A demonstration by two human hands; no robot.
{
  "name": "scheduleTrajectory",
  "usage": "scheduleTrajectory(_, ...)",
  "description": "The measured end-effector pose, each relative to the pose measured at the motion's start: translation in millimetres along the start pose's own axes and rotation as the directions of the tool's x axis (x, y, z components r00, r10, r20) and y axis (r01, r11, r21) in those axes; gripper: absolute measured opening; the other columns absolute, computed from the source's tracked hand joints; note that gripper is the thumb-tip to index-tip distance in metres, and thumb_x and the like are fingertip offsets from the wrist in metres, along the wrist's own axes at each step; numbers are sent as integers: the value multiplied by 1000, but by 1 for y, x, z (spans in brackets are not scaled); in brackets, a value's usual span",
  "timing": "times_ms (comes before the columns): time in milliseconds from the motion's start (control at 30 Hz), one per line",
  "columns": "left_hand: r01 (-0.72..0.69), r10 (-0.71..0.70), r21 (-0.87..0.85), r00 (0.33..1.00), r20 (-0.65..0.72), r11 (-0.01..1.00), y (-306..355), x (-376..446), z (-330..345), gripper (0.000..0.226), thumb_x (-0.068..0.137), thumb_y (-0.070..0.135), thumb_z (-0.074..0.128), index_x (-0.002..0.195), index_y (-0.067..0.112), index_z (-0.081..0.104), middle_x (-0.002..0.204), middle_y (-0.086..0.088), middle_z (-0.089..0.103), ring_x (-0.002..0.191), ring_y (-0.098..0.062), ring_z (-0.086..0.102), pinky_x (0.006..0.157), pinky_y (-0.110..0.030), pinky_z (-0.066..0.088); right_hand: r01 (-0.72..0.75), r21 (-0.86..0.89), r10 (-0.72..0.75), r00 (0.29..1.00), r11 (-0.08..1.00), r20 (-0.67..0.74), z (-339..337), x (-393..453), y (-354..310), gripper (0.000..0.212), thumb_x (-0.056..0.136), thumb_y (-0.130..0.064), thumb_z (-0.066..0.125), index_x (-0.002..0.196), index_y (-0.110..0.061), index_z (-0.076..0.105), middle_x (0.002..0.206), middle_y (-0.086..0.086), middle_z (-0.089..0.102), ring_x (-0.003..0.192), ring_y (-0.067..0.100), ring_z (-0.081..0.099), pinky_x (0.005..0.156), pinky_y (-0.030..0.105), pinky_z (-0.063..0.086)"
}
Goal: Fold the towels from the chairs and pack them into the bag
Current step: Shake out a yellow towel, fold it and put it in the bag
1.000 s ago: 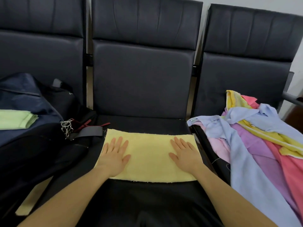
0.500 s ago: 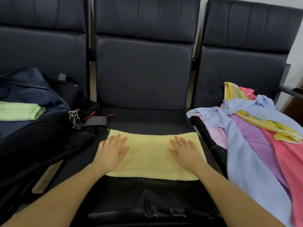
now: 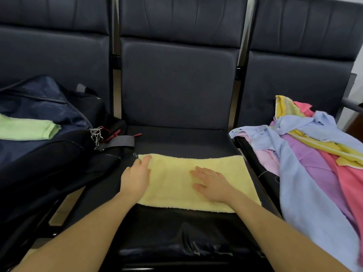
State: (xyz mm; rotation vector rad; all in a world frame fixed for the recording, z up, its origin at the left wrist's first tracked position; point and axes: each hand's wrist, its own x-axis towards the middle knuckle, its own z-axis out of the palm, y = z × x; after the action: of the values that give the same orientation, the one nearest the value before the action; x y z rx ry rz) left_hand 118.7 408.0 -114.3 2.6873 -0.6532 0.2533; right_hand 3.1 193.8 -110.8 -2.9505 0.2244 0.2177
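Observation:
A pale yellow towel [image 3: 222,173], folded into a strip, lies flat on the middle chair seat [image 3: 176,142]. My left hand [image 3: 136,176] rests on the towel's left edge, fingers reaching its far left corner. My right hand [image 3: 213,184] lies flat on the towel near its middle, fingers straight. On the left chair sits a dark blue and black bag [image 3: 45,154], open, with a folded green towel [image 3: 27,129] on it. A heap of unfolded towels [image 3: 318,160] in light blue, purple, pink and yellow covers the right chair.
Three dark padded chairs stand side by side with tall backrests [image 3: 176,83]. A metal key ring and a grey strap [image 3: 119,141] from the bag hang over onto the middle seat's left edge. A metal armrest [image 3: 351,104] juts out at far right.
My right hand has slid left from the towel's right part to its middle. My left hand has shifted to the towel's left edge and far corner. The view has tilted slightly.

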Motion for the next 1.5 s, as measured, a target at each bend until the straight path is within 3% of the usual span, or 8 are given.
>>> scheduleTrajectory(267, 7, -64, -360, 987, -148, 933, 10, 7, -50, 46, 92, 24, 60, 136, 23, 47, 124, -1, 59, 115, -22, 53, 87, -35, 40, -11, 8, 11, 996, 1000, 86, 27, 26, -40, 60, 100, -51, 19, 153, -31, -3, 160, -4, -14, 147, 17, -12, 118, 38, -6)
scheduleTrajectory(500, -124, 17, -360, 958, -286, 925, 30, 3, -56, 41, 90, 25, 64, 129, 19, 55, 117, 0, 64, 102, -23, 57, 83, -24, 33, 22, 536, 31, 996, 844, -89, 18, 32, -59, 45, 98, -38, 44, 141, -25, 43, 152, -6, 32, 139, 18, 30, 116, 35, 21)
scheduleTrajectory(733, -123, 22, -418, 971, -239, 900, 82, 3, -24, 41, 92, 26, 61, 132, 25, 51, 116, 4, 62, 97, -20, 57, 81, -25, 38, -179, 36, 182, 947, 983, -264, 2, -8, 8, 32, 98, -37, 41, 123, -24, 55, 118, -4, 52, 110, 17, 44, 96, 34, 23)
scheduleTrajectory(900, -62, -50, -581, 983, -175, 812, 131, 2, -11, 38, 92, 23, 61, 128, 21, 50, 111, 1, 63, 98, -19, 61, 79, -30, 46, -174, 559, 386, 877, 810, -287, -7, -21, 20, 31, 101, -32, 39, 128, -25, 53, 105, -8, 59, 104, 10, 49, 93, 28, 14)
scheduleTrajectory(1033, 24, 55, -650, 993, 101, 759, 157, 0, 11, 52, 91, 25, 61, 138, 21, 39, 116, 0, 62, 105, -17, 58, 90, -33, 48, -104, 767, 513, 799, 633, -315, -15, -26, 25, 32, 103, -27, 35, 131, -21, 49, 96, -13, 52, 99, 5, 44, 107, 31, 17)
scheduleTrajectory(1167, -1, 82, -386, 978, 193, 923, 137, 0, 18, 37, 100, 27, 42, 137, 22, 43, 142, 2, 46, 130, -22, 38, 107, -38, 30, -91, 667, 466, 785, 740, -409, -13, -25, 24, 33, 100, -22, 41, 132, -17, 49, 126, -1, 53, 120, 19, 48, 107, 37, 29)
scheduleTrajectory(1300, -165, 144, 23, 912, 384, 986, 90, -4, 15, 48, 103, 38, 27, 149, 23, 26, 160, 2, 11, 144, -22, 12, 114, -43, 13, 17, 330, 142, 881, 944, -451, -12, -18, 15, 36, 100, -28, 43, 134, -20, 50, 136, -3, 49, 124, 17, 45, 102, 33, 29)
scheduleTrajectory(1500, -134, 59, 101, 840, 539, 986, 51, -2, 28, 57, 102, 46, 12, 153, 28, -6, 158, 7, -18, 147, -19, -10, 119, -43, -4, -81, 94, 90, 992, 992, -94, 5, 3, 2, 56, 102, -46, 16, 152, -20, 20, 160, -1, 15, 147, 13, 12, 118, 36, 5)
